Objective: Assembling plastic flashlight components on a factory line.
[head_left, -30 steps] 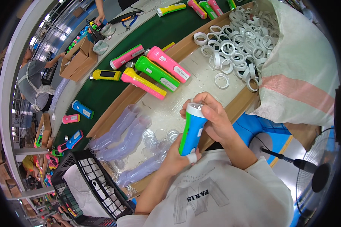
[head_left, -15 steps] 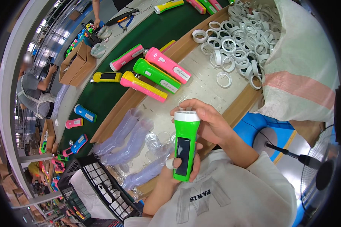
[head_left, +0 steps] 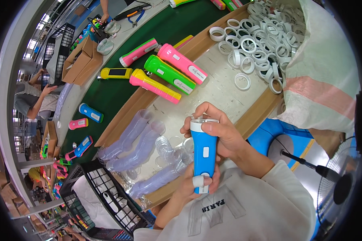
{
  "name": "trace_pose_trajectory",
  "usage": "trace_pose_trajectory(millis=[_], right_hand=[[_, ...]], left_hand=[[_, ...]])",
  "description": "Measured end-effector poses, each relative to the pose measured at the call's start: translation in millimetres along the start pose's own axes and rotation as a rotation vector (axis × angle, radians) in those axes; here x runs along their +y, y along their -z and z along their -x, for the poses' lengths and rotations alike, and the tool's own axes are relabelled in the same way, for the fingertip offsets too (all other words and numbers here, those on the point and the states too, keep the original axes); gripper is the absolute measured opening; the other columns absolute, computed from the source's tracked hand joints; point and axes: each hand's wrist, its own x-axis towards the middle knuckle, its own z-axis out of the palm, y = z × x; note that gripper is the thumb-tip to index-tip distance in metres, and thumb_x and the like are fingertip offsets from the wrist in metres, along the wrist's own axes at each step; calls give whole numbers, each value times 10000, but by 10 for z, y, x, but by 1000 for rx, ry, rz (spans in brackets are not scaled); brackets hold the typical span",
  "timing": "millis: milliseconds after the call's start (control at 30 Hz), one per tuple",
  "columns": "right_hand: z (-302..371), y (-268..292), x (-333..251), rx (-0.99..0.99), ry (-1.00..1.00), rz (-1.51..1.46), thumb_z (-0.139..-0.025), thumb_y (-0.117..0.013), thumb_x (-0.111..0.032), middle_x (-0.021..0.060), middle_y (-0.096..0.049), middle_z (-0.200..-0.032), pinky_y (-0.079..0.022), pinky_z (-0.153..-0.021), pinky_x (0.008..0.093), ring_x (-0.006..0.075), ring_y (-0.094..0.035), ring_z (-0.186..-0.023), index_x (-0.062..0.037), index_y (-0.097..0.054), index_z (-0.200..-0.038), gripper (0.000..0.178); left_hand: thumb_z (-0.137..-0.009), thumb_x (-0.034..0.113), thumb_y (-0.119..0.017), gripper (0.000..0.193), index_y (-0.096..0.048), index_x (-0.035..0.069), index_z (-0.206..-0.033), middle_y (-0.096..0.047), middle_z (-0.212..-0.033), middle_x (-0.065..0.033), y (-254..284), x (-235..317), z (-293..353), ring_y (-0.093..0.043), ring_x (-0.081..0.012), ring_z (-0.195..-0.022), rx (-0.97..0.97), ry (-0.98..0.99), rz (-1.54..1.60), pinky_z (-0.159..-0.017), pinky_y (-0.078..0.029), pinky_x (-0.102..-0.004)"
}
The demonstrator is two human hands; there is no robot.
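Observation:
A flashlight (head_left: pixel 205 149) is upright in front of my chest, its blue side with a pale switch facing up at me. My left hand (head_left: pixel 186 185) wraps round its lower end, with white tape on the thumb. At the top, my right hand (head_left: pixel 226 134) grips the white ring of its head between thumb and fingers. The clear lens disc at that end shows only in part. Beyond my hands, a cardboard-edged tray (head_left: pixel 165 105) holds stacks of clear lens discs (head_left: pixel 137 146) and a heap of loose white rings (head_left: pixel 256 45).
Several two-tone flashlights (head_left: pixel 177 66) lie across the tray's far edge and on the green conveyor belt (head_left: pixel 102 94). A woven sack (head_left: pixel 317 76) stands at right, near a fan (head_left: pixel 330 172). A black crate (head_left: pixel 108 197) is at lower left. Another person (head_left: pixel 40 98) carries a crate.
The flashlight has been turned over in my hands, from its green side with the dark panel to its blue side. At far left, a co-worker has lifted a black crate into view.

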Motion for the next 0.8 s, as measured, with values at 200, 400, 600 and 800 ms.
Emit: trace_pose_trajectory(millis=[200,400,600,800], right_hand=[[18,-116,154,-269,108,-260,-735,-720,-292,134,-561,-913,-450,-852,411,292,-563,-917,-134,-454,-917,359],[-135,-25,413,-661,214,-695,-733,-714,-284,174,-550,-983,-446,-846,444,342,-559,-941,-173,-492,-833,268],[9,180,118,-337,216,-108,-788,-704,-267,185,-550,-980,-481,-910,457,317,-587,-961,-134,-466,-933,309],[-55,72,26,-47,187,38,-758,-691,-216,172,-580,-926,-481,-937,474,288,-616,-927,-105,-449,-925,315]], left_hand=[[-737,126,-741,642,-394,50,-1271,-515,-766,-87,70,-254,63,-511,-169,-552,-437,107,367,-475,-430,-287],[-777,102,-732,592,-387,60,-1255,-500,-733,-62,64,-274,1,-500,-156,-533,-691,201,580,-454,-429,-275],[-753,53,-658,476,-445,15,-1177,-581,-805,-93,1,86,39,-579,-153,-638,47,-11,-547,-556,-466,-272],[-809,53,-670,367,-493,26,-1129,-603,-881,-36,-2,16,-94,-579,-103,-802,286,-216,-737,-722,-482,-261]])
